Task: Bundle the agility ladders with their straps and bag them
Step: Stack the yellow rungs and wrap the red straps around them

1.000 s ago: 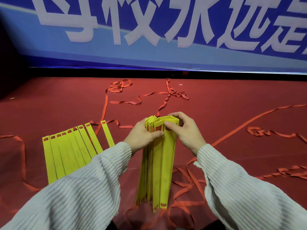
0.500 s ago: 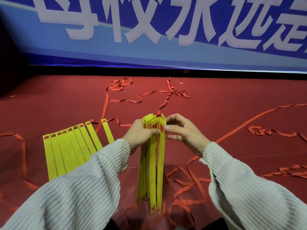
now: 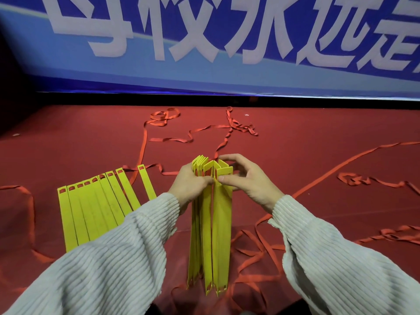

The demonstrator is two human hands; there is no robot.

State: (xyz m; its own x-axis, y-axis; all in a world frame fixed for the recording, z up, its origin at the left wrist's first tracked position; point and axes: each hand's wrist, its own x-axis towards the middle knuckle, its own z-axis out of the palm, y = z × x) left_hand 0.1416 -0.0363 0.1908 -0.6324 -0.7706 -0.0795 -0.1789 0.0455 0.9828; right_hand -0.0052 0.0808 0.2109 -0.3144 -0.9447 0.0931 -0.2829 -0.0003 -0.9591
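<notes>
Blue banner (image 3: pixel 227 71) fills the back, behind the far edge of the floor; big white Chinese characters, cropped at top and right, can't read them whole. Red carpeted floor (image 3: pixel 318 137) carries everything. Loose red straps (image 3: pixel 229 135) trail over it from far middle to right edge, more tangled under the held stack near the front. Second ladder's yellow rungs (image 3: pixel 97 210) lie flat and fanned at the left, strap threaded through their end slots; probably waiting their turn. Held stack of yellow rungs (image 3: pixel 211 228) stands on edge at centre front, bottom ends on the floor, top ends gathered; upright likely so the rungs square up before strapping. Left hand (image 3: pixel 191 187) grips the stack's upper left side, fingers curled round it, steadying. Right hand (image 3: pixel 247 180) pinches the outermost rung's top between thumb and forefinger, seemingly folding it onto the pack. White ribbed sleeves (image 3: pixel 109 269) cover both arms. No bag in view; bundling not yet done.
</notes>
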